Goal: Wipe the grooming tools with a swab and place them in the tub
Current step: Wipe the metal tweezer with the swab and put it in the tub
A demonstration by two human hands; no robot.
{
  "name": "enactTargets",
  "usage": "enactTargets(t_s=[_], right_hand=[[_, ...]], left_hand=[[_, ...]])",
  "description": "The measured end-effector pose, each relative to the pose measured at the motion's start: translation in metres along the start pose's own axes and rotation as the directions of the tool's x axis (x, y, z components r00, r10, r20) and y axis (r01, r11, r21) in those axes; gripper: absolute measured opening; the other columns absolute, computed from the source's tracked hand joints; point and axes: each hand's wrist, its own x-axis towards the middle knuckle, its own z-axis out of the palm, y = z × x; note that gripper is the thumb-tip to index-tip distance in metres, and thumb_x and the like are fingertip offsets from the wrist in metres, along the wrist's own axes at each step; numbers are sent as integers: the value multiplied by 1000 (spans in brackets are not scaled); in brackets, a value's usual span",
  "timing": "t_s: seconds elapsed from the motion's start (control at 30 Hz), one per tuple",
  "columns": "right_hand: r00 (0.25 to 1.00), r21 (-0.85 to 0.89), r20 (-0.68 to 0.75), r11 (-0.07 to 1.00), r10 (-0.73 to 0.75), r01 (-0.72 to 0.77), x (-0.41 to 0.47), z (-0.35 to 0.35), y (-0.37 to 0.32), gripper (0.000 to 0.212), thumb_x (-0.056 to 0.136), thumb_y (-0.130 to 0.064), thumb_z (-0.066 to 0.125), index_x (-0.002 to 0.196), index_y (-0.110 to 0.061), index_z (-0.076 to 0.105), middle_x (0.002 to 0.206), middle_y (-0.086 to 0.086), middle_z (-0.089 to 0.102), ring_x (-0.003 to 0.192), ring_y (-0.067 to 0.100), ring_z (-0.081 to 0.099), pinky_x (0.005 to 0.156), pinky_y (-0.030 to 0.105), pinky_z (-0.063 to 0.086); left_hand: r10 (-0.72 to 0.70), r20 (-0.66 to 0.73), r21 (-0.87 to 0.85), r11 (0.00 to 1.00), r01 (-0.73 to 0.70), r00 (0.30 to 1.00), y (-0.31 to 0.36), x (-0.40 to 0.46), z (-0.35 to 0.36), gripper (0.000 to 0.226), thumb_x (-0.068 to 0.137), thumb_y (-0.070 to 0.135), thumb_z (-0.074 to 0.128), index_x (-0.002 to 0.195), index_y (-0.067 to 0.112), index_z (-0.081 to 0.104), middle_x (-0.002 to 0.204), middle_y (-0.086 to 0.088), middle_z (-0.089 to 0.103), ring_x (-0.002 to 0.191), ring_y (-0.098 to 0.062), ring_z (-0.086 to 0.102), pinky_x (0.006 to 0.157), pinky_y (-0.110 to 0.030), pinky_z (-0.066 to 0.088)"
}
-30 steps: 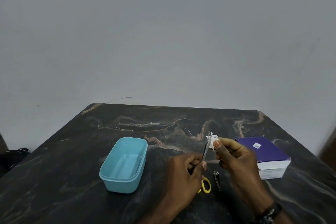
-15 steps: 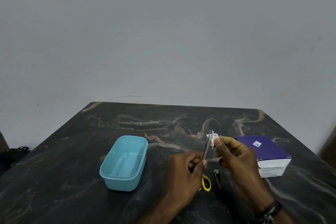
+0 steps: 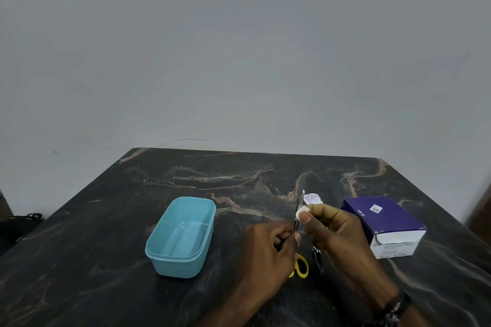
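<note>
My left hand (image 3: 268,252) grips a thin metal tool (image 3: 299,210) that points up and away from me. My right hand (image 3: 332,228) pinches a white swab (image 3: 302,212) against the tool's shaft, a little above the left thumb. A small white printed wrapper (image 3: 311,198) lies just behind the swab. The light blue tub (image 3: 159,249) stands to the left of my hands and holds nothing. Yellow-handled scissors (image 3: 301,268) lie on the table, partly hidden under my left hand. A metal nail clipper (image 3: 318,260) lies beside them, between my wrists.
A purple and white box (image 3: 385,223) stands to the right of my right hand. The dark marbled table (image 3: 106,220) runs to a grey wall behind. A dark object (image 3: 24,220) sits off the table's left edge.
My right hand has slid the swab down the tool's shaft toward my left hand. The wrapper behind it now shows. My left hand has stayed about where it was.
</note>
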Motion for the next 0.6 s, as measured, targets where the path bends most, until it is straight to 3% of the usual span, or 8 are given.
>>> enactTargets(t_s=[0.1, 0.27, 0.43, 0.6], right_hand=[[1000, 5, 8, 1000, 1, -1, 0, 0, 1, 12, 78, -16, 71, 85, -7, 74, 69, 5, 70, 63, 14, 57, 51, 22, 43], [998, 141, -63, 990, 0, 9, 2, -2, -4, 7, 87, -1, 61, 85, 1, 68, 63, 4, 67, 49, 4, 58, 42, 14, 43], [1000, 36, 15, 999, 14, -15, 0, 1, -2, 12, 82, -13, 68, 88, -4, 72, 70, 9, 67, 58, 14, 52, 46, 20, 39], [999, 23, 24, 999, 24, -25, 0, 2, -1, 14, 78, -16, 70, 88, -6, 71, 76, 13, 70, 58, 12, 54, 47, 20, 40]], left_hand=[[25, 3, 28, 999, -25, 1000, -2, 0, 0, 18, 82, 29, 60, 81, 13, 69, 63, -4, 69, 56, -19, 68, 52, -44, 55], [81, 59, 95, 992, -86, 995, 1, -4, 0, 12, 86, 22, 63, 79, 18, 72, 64, -1, 69, 59, -16, 68, 54, -40, 55], [67, 12, 59, 996, -68, 998, 0, -1, 0, 17, 83, 29, 59, 80, 16, 70, 61, -4, 67, 55, -22, 66, 51, -44, 53], [89, 7, 68, 994, -89, 996, -2, 0, -1, 22, 83, 30, 56, 79, 13, 69, 59, -6, 65, 54, -25, 64, 48, -45, 51]])
